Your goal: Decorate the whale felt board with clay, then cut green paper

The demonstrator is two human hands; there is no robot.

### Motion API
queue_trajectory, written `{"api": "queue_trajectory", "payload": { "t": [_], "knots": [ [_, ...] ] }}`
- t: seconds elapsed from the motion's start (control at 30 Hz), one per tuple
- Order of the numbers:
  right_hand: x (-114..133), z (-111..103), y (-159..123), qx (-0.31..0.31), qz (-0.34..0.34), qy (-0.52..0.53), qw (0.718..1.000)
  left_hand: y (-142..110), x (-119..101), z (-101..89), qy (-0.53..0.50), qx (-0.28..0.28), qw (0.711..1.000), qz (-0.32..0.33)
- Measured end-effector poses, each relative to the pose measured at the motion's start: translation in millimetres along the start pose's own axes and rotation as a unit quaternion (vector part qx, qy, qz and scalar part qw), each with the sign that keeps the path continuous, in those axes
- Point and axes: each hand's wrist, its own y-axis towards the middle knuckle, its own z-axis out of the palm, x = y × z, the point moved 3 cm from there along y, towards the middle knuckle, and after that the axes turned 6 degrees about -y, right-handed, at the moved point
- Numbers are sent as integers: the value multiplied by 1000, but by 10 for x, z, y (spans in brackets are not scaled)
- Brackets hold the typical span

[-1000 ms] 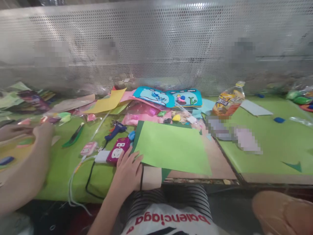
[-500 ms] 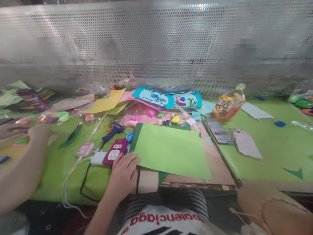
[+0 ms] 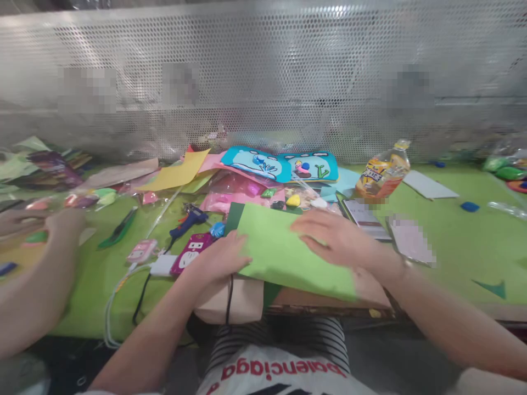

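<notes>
A light green sheet of paper (image 3: 280,258) lies in front of me, over a darker green sheet (image 3: 234,215). My left hand (image 3: 224,255) is closed at the sheet's left edge, fingers and thumb on the paper. Across its upper right part rests my right hand (image 3: 333,233), open, with fingers stretched to the left and thumb apart. Beside my left hand lie a purple power adapter (image 3: 192,253) and a blue clay lump (image 3: 217,229). Below the sheet, a cream-coloured box or block (image 3: 247,299) with a black cord shows at the table's front edge.
Left of centre are a blue glue gun (image 3: 188,222), a green cutter (image 3: 119,227) and cables. Another person's arm (image 3: 45,263) works at far left. Behind lie blue picture cards (image 3: 257,163) and clay packets. On the right stand a bottle (image 3: 382,173) and two phones (image 3: 411,238).
My right hand has come in from the right onto the light green sheet. My left hand has moved up along its left edge and closed there. The sheet has shifted slightly right.
</notes>
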Motion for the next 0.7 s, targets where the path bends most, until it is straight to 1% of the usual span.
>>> {"api": "queue_trajectory", "payload": {
  "t": [0.07, 0.13, 0.2, 0.27, 0.37, 0.43, 0.53, 0.63, 0.7],
  "knots": [
    [-307, 208, 7, 45, 83, -25, 995, 177, -12, -107, 16, 55, 998, -35],
    [-635, 461, -63, 111, 184, -38, 976, 364, 2, -201, 41, 91, 993, -56],
    [-866, 681, -162, 175, 236, -30, 955, 543, 33, -254, 48, 96, 992, -62],
    [-986, 792, -232, 191, 264, -25, 945, 683, 67, -260, 31, 75, 995, -63],
    [-1012, 798, -261, 181, 286, 6, 941, 775, 105, -225, 7, 16, 997, -76],
    [-988, 764, -256, 180, 294, 40, 938, 765, 133, -205, -1, -26, 996, -89],
    [-962, 744, -242, 200, 303, 94, 927, 712, 207, -213, -17, -75, 993, -94],
    [-956, 762, -202, 203, 296, 152, 921, 680, 284, -264, -35, -118, 990, -70],
    [-949, 773, -156, 197, 277, 212, 917, 676, 281, -312, -44, -155, 987, -26]
  ]
}}
